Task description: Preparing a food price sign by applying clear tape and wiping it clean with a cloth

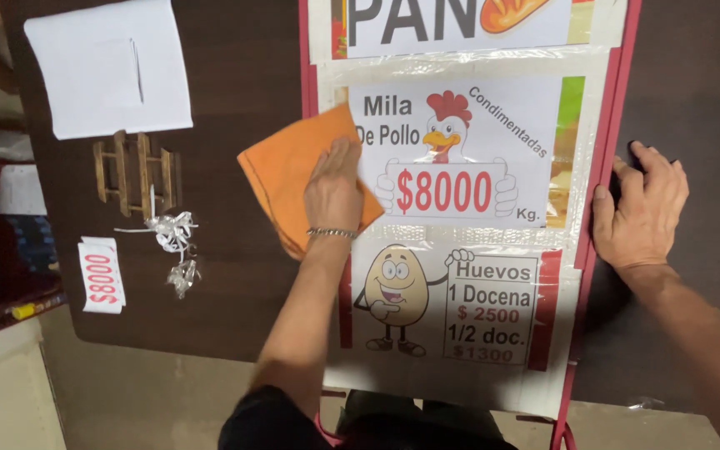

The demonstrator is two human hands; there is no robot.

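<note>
My left hand (333, 190) lies flat, palm down, on an orange cloth (287, 173), pressing it against the left edge of a tall red-framed sign board (618, 100) that lies on the dark brown table (235, 75). The board carries plastic-covered printed sheets with a cartoon chicken (446, 125) and a cartoon egg (393, 287). A beaded bracelet circles my left wrist. My right hand (642, 210) rests with fingers spread on the board's right edge, thumb against the red frame.
White paper sheets (110, 67) lie at the table's far left. Below them sit a small wooden fence-like piece (137, 173), crumpled clear plastic (174, 242) and a small white price tag (102, 275). The table's near edge meets a beige floor.
</note>
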